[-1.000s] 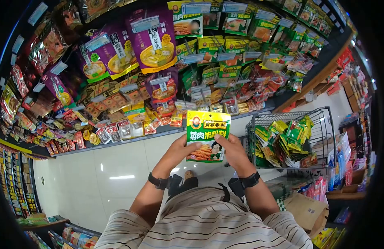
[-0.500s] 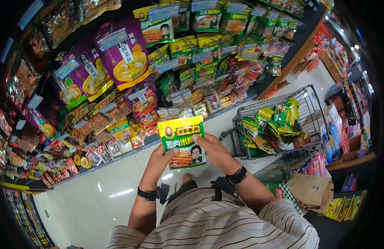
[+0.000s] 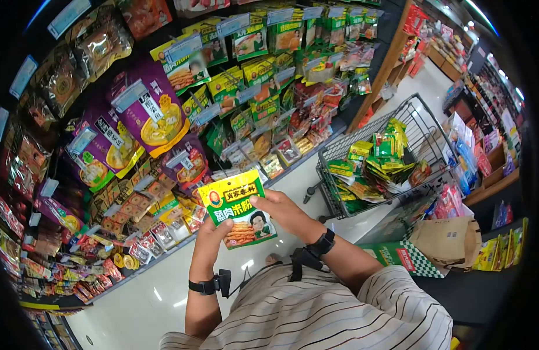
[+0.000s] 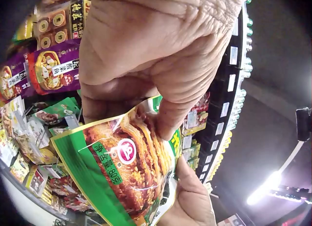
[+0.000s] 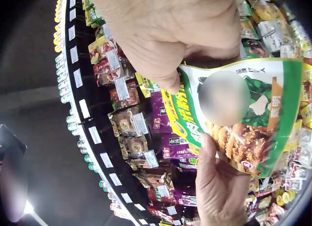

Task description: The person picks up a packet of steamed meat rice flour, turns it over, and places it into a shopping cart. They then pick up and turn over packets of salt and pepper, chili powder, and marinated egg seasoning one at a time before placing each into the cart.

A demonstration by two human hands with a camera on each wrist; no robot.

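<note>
A green and yellow seasoning packet (image 3: 239, 217) with a picture of meat on its front is held up before the body, tilted in the head view. My left hand (image 3: 213, 239) pinches its left edge, thumb on the front and fingers behind. At the opposite edge my right hand (image 3: 287, 214) grips it the same way, thumb near the printed lettering. The left wrist view shows the left thumb pressing the packet (image 4: 131, 162) beside the meat picture. From the right wrist, the packet (image 5: 243, 114) spans between both hands.
A wire shopping cart (image 3: 392, 157) holding several green and yellow packets stands to the right. Ahead runs a shelf with hanging purple pouches (image 3: 150, 111) and green packets (image 3: 252, 41). A brown paper bag (image 3: 447, 239) lies at the lower right, beside a checkered green box (image 3: 409, 256).
The view has turned, so the shelf and cart have shifted left in it. Both hands and the packet have moved left and slightly down in the frame, the packet tilting more. The grip stays the same.
</note>
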